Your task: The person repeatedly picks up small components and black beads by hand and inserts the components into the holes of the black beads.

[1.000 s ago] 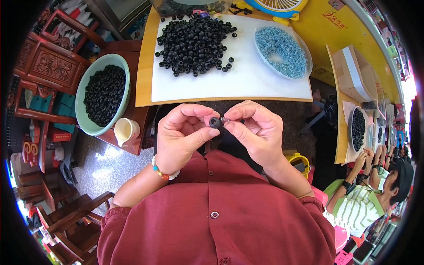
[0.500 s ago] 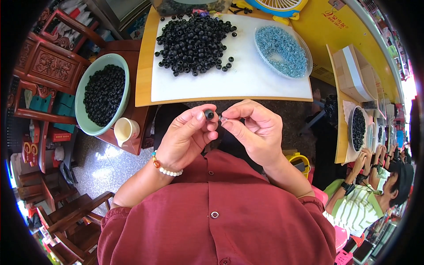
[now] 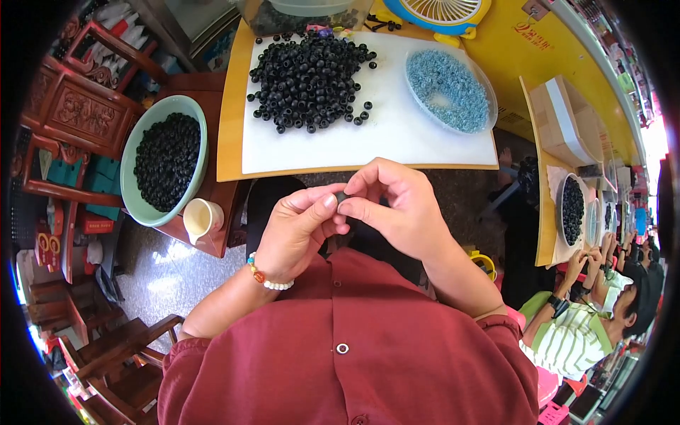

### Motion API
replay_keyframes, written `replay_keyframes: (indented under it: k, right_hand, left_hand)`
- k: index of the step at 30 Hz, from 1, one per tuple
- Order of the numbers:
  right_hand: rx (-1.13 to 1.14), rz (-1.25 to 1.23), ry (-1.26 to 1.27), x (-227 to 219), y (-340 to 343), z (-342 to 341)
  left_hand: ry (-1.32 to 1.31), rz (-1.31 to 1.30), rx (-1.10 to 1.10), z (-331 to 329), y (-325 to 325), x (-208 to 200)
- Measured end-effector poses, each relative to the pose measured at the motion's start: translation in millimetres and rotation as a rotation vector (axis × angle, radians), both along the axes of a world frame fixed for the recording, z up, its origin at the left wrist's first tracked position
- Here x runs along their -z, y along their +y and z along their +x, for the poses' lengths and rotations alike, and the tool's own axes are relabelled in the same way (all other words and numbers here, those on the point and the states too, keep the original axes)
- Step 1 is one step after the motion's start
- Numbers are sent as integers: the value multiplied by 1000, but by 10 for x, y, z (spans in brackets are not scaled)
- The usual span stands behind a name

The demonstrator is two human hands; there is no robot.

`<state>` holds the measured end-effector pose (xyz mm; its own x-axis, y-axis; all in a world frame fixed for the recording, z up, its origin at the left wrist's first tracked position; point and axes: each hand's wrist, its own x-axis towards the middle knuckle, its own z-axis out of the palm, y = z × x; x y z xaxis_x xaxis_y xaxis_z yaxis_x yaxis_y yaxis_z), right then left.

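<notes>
My left hand (image 3: 296, 225) pinches a round black bead (image 3: 341, 197) between thumb and forefinger, in front of my red shirt and just short of the table's near edge. My right hand (image 3: 400, 210) meets it from the other side, its thumb and forefinger closed against the same bead. Fingertips cover most of the bead, and no small clear piece shows between them. A heap of black beads (image 3: 306, 86) lies on the white board (image 3: 368, 150) beyond my hands. To its right, tiny pale-blue pieces (image 3: 440, 79) fill a clear round dish (image 3: 491, 106).
At left, a green basin (image 3: 151, 215) of black beads and a cream cup (image 3: 203, 219) stand on a wooden seat. A clear tub (image 3: 304, 20) and a blue-yellow fan (image 3: 443, 10) sit at the back. On the right a co-worker (image 3: 577, 333) works at another table.
The small clear piece in my right fingers has gone from sight. My right fingers have come left against the bead, which is now mostly covered.
</notes>
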<state>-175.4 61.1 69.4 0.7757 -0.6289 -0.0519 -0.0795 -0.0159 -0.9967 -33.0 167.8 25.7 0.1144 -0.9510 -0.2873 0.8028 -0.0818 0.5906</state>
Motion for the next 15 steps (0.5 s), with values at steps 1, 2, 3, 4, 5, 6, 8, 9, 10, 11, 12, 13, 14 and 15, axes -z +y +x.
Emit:
replay_keyframes:
  k: [1, 2, 3, 4, 5, 6, 8, 9, 10, 11, 12, 13, 14, 15]
  right_hand:
    - [2, -5, -1, 67, -34, 21]
    - [-46, 279, -134, 149, -61, 51]
    - [-96, 563, -266, 216, -79, 78]
    - [-71, 465, -225, 258, -76, 93]
    - [-71, 462, -226, 252, -57, 121]
    - [-39, 269, -149, 241, -36, 147]
    - [-43, -37, 18, 239, -98, 185]
    - [-42, -40, 19, 291, -194, 215]
    - [29, -181, 11, 390, -320, 261]
    - [98, -320, 2, 466, -461, 318]
    - [175, -417, 50, 483, -624, 361]
    - [245, -611, 100, 508, -798, 383]
    - [277, -741, 128, 552, -987, 407]
    - [308, -872, 155, 585, -1158, 435]
  left_hand:
    - [18, -10, 28, 6, -8, -2]
    - [-9, 15, 41, 12, -27, -6]
    - [-11, 11, 43, 26, -41, 17]
    - [19, 46, 51, 50, -53, 69]
    - [49, 83, 57, 79, -63, 118]
    - [49, 80, 59, 104, -76, 154]
    - [226, 113, 20, 149, -98, 203]
    - [227, 109, 21, 167, -124, 206]
    - [298, 119, 16, 187, -153, 207]
    - [369, 131, 10, 214, -179, 207]
    - [389, 118, 26, 251, -189, 208]
    - [391, 115, 28, 278, -199, 205]
    - [391, 110, 20, 302, -211, 204]
    - [391, 103, 12, 316, -219, 194]
